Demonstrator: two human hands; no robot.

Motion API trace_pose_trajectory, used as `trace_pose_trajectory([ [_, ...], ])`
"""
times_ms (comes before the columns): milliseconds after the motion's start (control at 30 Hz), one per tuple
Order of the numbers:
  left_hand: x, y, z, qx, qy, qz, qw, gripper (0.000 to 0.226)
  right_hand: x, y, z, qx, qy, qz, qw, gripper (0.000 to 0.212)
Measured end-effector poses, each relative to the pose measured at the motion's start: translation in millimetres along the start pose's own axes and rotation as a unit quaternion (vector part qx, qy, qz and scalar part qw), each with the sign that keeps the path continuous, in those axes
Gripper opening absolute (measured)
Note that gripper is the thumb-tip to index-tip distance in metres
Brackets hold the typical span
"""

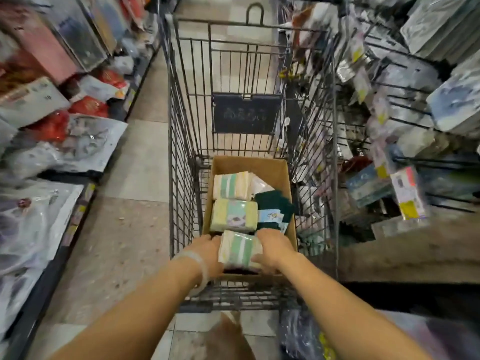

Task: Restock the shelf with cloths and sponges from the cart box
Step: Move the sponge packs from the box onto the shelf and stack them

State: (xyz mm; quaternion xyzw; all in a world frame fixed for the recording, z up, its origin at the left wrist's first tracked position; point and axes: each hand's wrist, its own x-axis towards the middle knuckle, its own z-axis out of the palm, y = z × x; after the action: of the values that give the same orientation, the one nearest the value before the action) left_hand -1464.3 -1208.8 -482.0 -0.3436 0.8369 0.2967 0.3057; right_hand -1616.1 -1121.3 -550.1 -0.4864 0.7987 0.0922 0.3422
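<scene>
Currently, both sets of fingers grasp one wrapped sponge pack [240,249]: the left hand [207,252] on its left side, the right hand [274,249] on its right. The pack sits at the near edge of the cardboard box [275,168]. Two more packs [232,203] line the box's left wall; dark green cloths [275,203] lie along its right wall. The box rests in the wire cart [181,157], between stocked shelves [52,126].

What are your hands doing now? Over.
Left hand and right hand grip a sponge pack. Pack at near end of box. Nothing in the way.
</scene>
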Motion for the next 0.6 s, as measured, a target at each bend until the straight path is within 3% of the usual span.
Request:
trace_pose_trajectory([
  [333,49,-12,3,-0.06,-0.042,-0.074,0.995,0.055,48,8,32,-0.048,-0.043,-0.05,0.997,0.09],
  [467,53,-18,-6,-0.058,-0.05,-0.084,0.994,0.046,45,12,28,-0.041,-0.058,-0.058,0.996,0.09],
  [533,50,-18,-14,-0.083,-0.046,-0.088,0.992,0.042,41,16,11,0.031,-0.073,-0.059,0.995,0.09],
  [600,46,-16,-25,-0.123,-0.036,-0.097,0.987,0.039,35,20,-16,0.228,-0.104,-0.034,0.967,0.083],
])
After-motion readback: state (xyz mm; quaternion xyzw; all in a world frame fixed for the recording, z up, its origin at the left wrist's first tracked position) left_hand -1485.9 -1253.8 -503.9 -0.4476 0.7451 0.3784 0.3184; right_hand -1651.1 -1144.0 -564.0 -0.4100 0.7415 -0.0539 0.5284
